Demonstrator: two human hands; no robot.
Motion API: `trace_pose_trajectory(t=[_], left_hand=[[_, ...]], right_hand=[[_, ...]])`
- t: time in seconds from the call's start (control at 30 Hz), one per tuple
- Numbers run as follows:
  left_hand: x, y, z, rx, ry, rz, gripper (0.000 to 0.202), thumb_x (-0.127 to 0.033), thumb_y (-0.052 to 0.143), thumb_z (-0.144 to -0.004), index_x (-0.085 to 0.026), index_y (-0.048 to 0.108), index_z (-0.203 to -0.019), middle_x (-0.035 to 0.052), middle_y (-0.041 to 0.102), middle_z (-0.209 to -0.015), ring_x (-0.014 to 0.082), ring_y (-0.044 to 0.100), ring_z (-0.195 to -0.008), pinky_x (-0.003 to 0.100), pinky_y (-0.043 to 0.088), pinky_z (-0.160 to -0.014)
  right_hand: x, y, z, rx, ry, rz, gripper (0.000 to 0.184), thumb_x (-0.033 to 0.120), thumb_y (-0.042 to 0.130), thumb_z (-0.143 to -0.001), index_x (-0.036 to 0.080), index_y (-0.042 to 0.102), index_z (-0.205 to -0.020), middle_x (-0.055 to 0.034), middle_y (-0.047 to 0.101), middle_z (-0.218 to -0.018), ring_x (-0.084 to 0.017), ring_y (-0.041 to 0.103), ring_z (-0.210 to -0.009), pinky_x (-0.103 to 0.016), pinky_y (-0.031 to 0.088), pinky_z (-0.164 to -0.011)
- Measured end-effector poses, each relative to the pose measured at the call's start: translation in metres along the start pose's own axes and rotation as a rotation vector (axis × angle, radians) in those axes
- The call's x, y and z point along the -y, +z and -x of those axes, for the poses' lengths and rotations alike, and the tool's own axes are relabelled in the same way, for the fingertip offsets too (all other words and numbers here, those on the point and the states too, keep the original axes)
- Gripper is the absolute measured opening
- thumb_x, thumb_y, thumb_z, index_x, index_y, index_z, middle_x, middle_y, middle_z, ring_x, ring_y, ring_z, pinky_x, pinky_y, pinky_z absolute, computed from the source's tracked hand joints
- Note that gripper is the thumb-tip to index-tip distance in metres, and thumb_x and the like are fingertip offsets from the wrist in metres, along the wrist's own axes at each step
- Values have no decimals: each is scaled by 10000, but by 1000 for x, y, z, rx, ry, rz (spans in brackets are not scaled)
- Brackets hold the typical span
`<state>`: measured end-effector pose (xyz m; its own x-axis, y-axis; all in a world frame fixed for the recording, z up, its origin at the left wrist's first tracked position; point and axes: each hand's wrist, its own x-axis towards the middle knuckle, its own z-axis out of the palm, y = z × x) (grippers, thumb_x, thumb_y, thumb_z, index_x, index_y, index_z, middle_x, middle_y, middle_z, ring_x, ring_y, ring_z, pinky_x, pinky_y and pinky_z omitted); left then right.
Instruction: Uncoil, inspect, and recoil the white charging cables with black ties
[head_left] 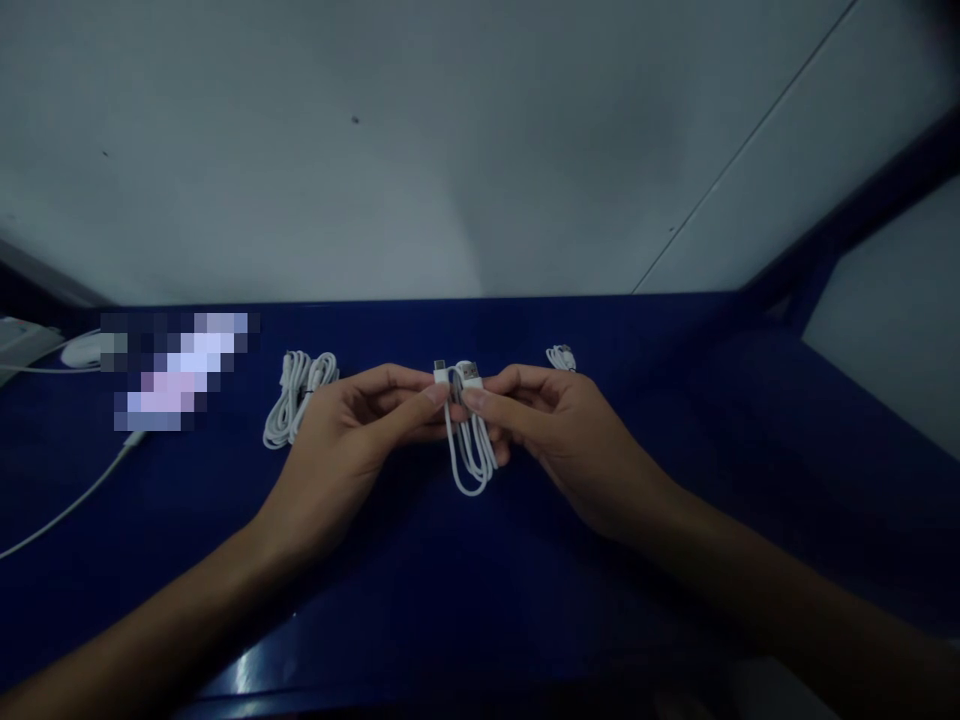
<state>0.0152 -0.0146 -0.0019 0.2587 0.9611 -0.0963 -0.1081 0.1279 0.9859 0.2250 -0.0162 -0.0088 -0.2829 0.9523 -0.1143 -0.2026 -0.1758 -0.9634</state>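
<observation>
Both of my hands meet over the middle of a dark blue table [450, 580]. My left hand [352, 440] and my right hand [547, 425] each pinch the top of a folded white USB cable [469, 450]. Its two connector ends stick up between my fingertips and its loops hang down just above the table. A second coiled white cable [296, 400] lies on the table beside my left hand. A smaller white cable bundle [561, 356] lies behind my right hand.
A pixelated patch [176, 370] covers something at the back left. A white mouse-like object [82, 350] and a white box edge [22, 340] sit at the far left, with a thin white cord [67, 505] running forward. A pale wall [450, 150] rises behind the table.
</observation>
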Motion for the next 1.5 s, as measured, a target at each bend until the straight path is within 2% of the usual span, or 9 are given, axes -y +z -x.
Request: trace_pose_trajectory(t=[0.43, 0.53, 0.67, 0.8, 0.9, 1.03, 1.2, 1.33, 1.5], left_hand=[[0, 0, 0, -6, 7, -4, 154, -291, 821, -983, -216, 836, -1118, 93, 868, -1174, 263, 851, -1023, 399, 660, -1027], [-2, 1, 0, -22, -4, -22, 139, -280, 841, -964, -212, 831, -1084, 83, 879, -1103, 250, 856, -985, 374, 660, -1008], [-4, 3, 0, -106, -5, -50, 151, -282, 919, -885, -207, 824, -975, 52, 879, -931, 236, 858, -878, 331, 681, -907], [-6, 4, -1, -158, -24, -80, 200, -306, 957, -838, -196, 815, -924, 56, 866, -856, 253, 854, -850, 347, 690, -865], [-6, 4, 0, -155, -26, -91, 182, -328, 942, -857, -205, 825, -921, 61, 873, -893, 259, 854, -858, 366, 691, -876], [-6, 5, 1, -115, -11, -82, 128, -332, 902, -904, -217, 852, -925, 64, 884, -984, 242, 852, -855, 360, 685, -908], [-6, 5, 2, -81, 15, -78, 88, -312, 864, -950, -250, 887, -1008, 52, 884, -1077, 224, 849, -915, 333, 666, -955], [-5, 4, 2, -64, 34, -89, 128, -336, 824, -991, -269, 897, -1074, 53, 873, -1163, 230, 841, -993, 344, 646, -1014], [-2, 2, 2, -63, 44, -80, 154, -359, 802, -1011, -278, 902, -1095, 56, 858, -1228, 243, 826, -1064, 358, 624, -1054]], right_hand=[[0, 0, 0, -5, 8, 7, 224, 404, 921, -877, 215, 801, -877, -14, 735, -833, -126, 614, -673, -291, 558, -650], [1, 1, 0, -13, 14, 30, 213, 396, 913, -888, 211, 809, -882, -6, 713, -803, -117, 600, -668, -255, 529, -602], [1, 2, 0, -39, 21, 57, 210, 403, 903, -899, 206, 832, -915, -4, 693, -764, -117, 601, -658, -223, 508, -545], [4, 5, 1, -53, 33, 102, 257, 437, 893, -903, 206, 853, -1009, -8, 701, -740, -114, 580, -595, -221, 491, -489], [5, 5, 2, -44, 18, 111, 255, 435, 907, -887, 210, 854, -996, -23, 732, -768, -124, 607, -606, -236, 509, -501], [5, 5, 3, -46, -2, 131, 230, 396, 940, -854, 222, 865, -984, -71, 814, -935, -171, 702, -744, -268, 545, -574], [5, 4, 3, -84, -13, 167, 241, 395, 948, -842, 235, 871, -1005, -79, 837, -981, -184, 705, -756, -300, 536, -606], [5, 2, 4, -91, -37, 163, 221, 424, 913, -882, 249, 877, -1012, -83, 835, -1026, -210, 725, -836, -305, 529, -611], [6, 2, 5, -60, -92, 224, 160, 418, 812, -991, 285, 884, -1040, -53, 819, -1029, -180, 684, -821, -299, 529, -638]])
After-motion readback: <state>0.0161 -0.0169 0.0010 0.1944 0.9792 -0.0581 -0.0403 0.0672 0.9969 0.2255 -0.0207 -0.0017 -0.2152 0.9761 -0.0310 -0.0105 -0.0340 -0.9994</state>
